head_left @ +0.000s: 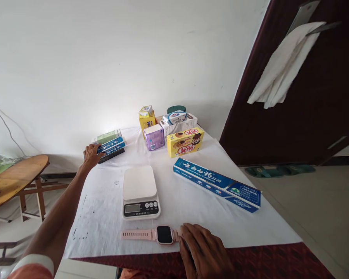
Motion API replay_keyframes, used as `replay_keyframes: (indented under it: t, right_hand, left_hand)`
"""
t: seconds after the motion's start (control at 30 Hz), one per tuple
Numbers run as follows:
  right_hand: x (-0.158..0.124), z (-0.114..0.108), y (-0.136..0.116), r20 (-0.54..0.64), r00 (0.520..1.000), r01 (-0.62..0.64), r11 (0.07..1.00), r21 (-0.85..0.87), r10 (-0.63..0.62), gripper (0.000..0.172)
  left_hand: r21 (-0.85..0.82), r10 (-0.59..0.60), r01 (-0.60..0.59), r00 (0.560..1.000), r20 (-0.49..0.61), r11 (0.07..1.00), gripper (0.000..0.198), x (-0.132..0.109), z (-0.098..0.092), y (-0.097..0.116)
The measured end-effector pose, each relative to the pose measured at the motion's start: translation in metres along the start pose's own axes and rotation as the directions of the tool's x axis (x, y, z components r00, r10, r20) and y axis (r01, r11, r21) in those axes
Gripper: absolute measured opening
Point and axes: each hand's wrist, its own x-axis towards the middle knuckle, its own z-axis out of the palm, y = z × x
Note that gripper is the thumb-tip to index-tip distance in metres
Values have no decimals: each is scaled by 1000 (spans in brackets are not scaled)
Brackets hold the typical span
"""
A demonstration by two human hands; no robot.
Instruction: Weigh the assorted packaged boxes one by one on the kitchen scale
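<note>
Head view. Pink watch [164, 235]: near edge of tabletop [97, 217], just before white scale [139, 184]; face up, long axis left to right, perforated strap end pointing left. Right hand [205, 248]: fingers bent, touching the right strap; closure of grip cannot be told. Blue toothpaste carton [114, 145]: far left, before green box [107, 136]; long axis slanting away rightward. Left hand [92, 155]: fingers over its left end, thumb along front; firmness of grip cannot be told.
</note>
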Motion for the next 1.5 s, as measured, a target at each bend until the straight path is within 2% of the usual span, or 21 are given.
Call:
replay_keyframes:
  t: [0.17,0.53,0.63,0.73,0.8,0.83,0.93,1.03,1.13,1.23,1.3,1.4,1.5]
  right_hand:
    - [2,-2,-3,15,1000,-11,1000,-8,12,24]
    - [0,0,-4,5,999,-33,999,11,33,23]
    - [0,1,-6,9,998,-61,998,26,60,24]
    - [0,0,-7,12,997,-73,997,34,73,23]
    - [1,0,-8,14,997,-81,996,41,81,22]
    - [1,0,-8,12,996,-85,995,44,85,22]
    - [0,0,-9,9,995,-95,994,50,95,23]
    - [-2,0,-9,16,995,-98,994,46,97,23]
    - [-3,1,-9,8,995,-104,994,42,104,23]
    - [-4,2,-9,-12,993,-113,993,38,114,25]
    - [-4,2,-9,-18,993,-119,992,34,120,26]
    - [-6,4,-9,-22,992,-122,992,28,123,28]
    - [-6,4,-9,-20,993,-116,993,20,116,28]
  left_hand:
    - [22,0,1,1000,-22,1000,51,3,5,0]
    - [27,-22,26,992,-124,999,44,-8,6,11]
    - [17,15,-13,988,-152,1000,47,-9,4,26]
    - [-20,175,-182,967,-184,983,51,-14,0,63]
    - [-69,333,-348,927,-173,935,50,-23,-4,100]
    - [-107,430,-450,888,-165,887,51,-29,-6,121]
    - [-228,678,-693,719,-154,683,53,-54,-8,189]
    - [-299,833,-820,540,-124,487,62,-83,-4,252]
    - [-321,900,-858,435,-37,401,75,-105,4,300]
    - [-318,913,-857,398,92,405,82,-110,13,329]
    - [-298,900,-850,395,185,435,74,-107,16,339]
    - [-277,874,-838,400,277,471,55,-102,17,341]
    - [-314,878,-824,409,248,472,47,-104,12,332]
